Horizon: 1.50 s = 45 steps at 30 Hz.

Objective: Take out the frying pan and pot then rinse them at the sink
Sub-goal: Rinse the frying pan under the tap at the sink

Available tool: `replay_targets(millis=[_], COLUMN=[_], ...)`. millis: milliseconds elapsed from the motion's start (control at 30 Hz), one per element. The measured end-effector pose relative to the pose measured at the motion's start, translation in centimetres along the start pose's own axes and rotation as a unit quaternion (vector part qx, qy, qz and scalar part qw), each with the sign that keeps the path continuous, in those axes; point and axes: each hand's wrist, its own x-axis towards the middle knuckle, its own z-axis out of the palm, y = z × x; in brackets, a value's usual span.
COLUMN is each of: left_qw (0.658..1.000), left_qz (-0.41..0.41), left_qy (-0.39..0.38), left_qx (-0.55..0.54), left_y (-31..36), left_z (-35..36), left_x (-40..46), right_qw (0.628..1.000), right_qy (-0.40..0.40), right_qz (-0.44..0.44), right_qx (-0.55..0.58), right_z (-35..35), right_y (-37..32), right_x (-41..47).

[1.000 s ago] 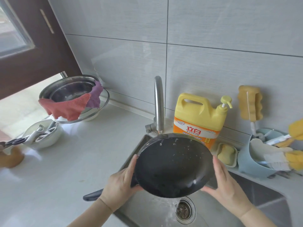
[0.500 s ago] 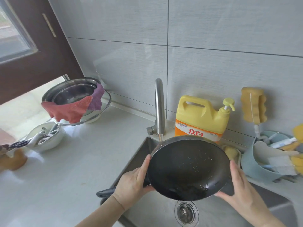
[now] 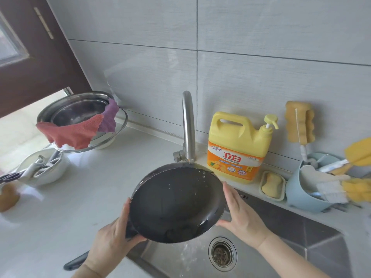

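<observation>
Frying pan (image 3: pixel 176 203) now tilted, water spilling out.

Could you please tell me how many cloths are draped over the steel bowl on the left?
2: a red cloth hangs over the steel bowl's front rim, and a purple cloth lies over its right rim, touching the red one. More may be hidden underneath.

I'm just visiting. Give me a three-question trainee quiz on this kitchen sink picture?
1. True or false: the round black frying pan is held tilted over the steel sink.
2. Which hand is by the pan's handle: A left hand, B right hand?
3. Fill in: right of the steel tap stands a ___ detergent jug.

Key: 1 true; 2 A; 3 yellow.
</observation>
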Motion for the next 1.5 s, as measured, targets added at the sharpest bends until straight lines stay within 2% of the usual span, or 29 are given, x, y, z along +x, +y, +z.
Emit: replay_targets(millis=[267,367,567,733,900,1000,1100,1200,1333,1500], left_qw=[0.999,0.999,0.993,0.988,0.982,0.983,0.985,0.989,0.996,0.999], left_qz=[0.022,0.026,0.091,0.143,0.184,0.181,0.17,0.135,0.065,-0.004], left_qy=[-0.029,-0.04,-0.043,-0.025,-0.009,-0.006,-0.015,-0.02,-0.032,-0.026], left_qx=[0.001,-0.012,-0.065,-0.05,-0.033,-0.031,-0.037,-0.049,-0.046,-0.044], left_y=[3.0,4.8,9.3,12.6,13.3,12.8,11.2,9.1,6.1,2.9], left_z=[1.7,2.9,5.0,5.9,6.4,6.1,6.0,5.1,3.5,1.3], left_x=[2.2,3.8,6.6,7.6,7.6,7.2,6.5,5.7,4.0,1.6], right_qw=[0.998,0.993,0.978,0.962,0.962,0.96,0.964,0.975,0.986,0.995], right_qy=[0.046,0.075,0.153,0.161,0.176,0.135,0.151,0.151,0.101,0.081], right_qz=[0.028,0.086,0.12,0.187,0.185,0.23,0.178,0.124,0.123,0.059], right_qx=[-0.009,-0.008,-0.08,-0.113,-0.095,-0.089,-0.123,-0.102,-0.047,-0.012], right_z=[-2.1,-3.5,-7.0,-9.4,-10.1,-9.6,-8.8,-7.3,-4.7,-2.6], right_y=[2.2,3.6,5.7,6.6,6.4,6.1,5.9,5.2,4.1,1.6], right_x=[-3.1,-5.1,-9.2,-11.9,-12.4,-11.7,-10.5,-9.0,-6.9,-3.8])
